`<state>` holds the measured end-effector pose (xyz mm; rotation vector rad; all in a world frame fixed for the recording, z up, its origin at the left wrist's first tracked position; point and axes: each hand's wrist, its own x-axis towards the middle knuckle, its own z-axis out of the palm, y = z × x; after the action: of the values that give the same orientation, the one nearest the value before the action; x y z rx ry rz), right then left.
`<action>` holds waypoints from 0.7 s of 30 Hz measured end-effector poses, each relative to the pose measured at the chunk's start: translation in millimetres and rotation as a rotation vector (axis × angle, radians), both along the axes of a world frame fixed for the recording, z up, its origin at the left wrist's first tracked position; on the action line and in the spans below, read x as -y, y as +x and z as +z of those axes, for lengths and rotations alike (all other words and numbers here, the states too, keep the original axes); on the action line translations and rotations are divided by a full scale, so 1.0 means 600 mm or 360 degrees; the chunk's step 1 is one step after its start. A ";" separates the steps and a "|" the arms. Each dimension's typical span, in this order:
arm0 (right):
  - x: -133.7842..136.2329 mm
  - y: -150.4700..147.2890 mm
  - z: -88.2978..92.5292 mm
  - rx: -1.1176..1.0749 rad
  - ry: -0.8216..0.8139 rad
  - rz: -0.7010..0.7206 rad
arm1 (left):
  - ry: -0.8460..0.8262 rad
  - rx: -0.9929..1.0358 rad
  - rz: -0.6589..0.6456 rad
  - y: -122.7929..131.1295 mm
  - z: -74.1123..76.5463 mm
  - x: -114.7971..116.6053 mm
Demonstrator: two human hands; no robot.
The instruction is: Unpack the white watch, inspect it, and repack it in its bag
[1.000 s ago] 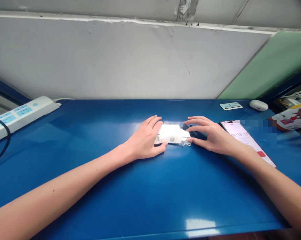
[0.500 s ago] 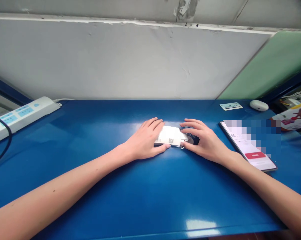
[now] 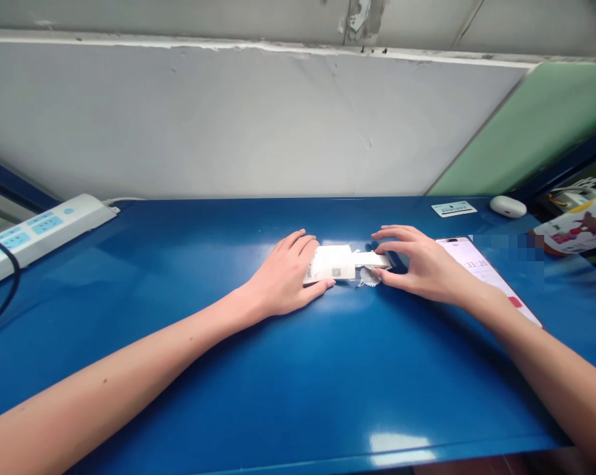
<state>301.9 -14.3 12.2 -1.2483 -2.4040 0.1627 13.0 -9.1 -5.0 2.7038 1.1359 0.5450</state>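
Observation:
My left hand covers the left end of a small flat white packet with printing and a square code. Its fingers lie across the top and the thumb runs along the near edge. A narrow white strip sticks out of the packet's right end. My right hand pinches the far end of this strip between thumb and fingertips. Below the strip lies a round, silvery disc with what looks like a bead chain beside it; its kind is unclear.
A phone with a lit screen lies partly behind my right forearm. Farther back are a white card and a white earbud case. A power strip with a black cable stands left on the blue table. A printed package is at right.
My right hand has moved slightly right and away from me, and the white strip now extends farther out of the packet. The round disc shows now. My left hand stays nearly in place.

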 end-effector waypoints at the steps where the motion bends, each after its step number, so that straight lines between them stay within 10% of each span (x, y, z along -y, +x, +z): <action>1: 0.000 0.001 0.000 0.0011 -0.0010 -0.0013 | -0.0001 0.0020 -0.0010 0.000 0.000 0.000; 21: -0.001 0.004 -0.015 0.0065 -0.0245 0.0047 | -0.0009 0.0048 -0.0020 0.000 0.000 -0.002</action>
<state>304.1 -13.6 3.1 -1.2952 -2.4857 0.3401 13.3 -8.2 -5.2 2.6867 1.1107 0.5778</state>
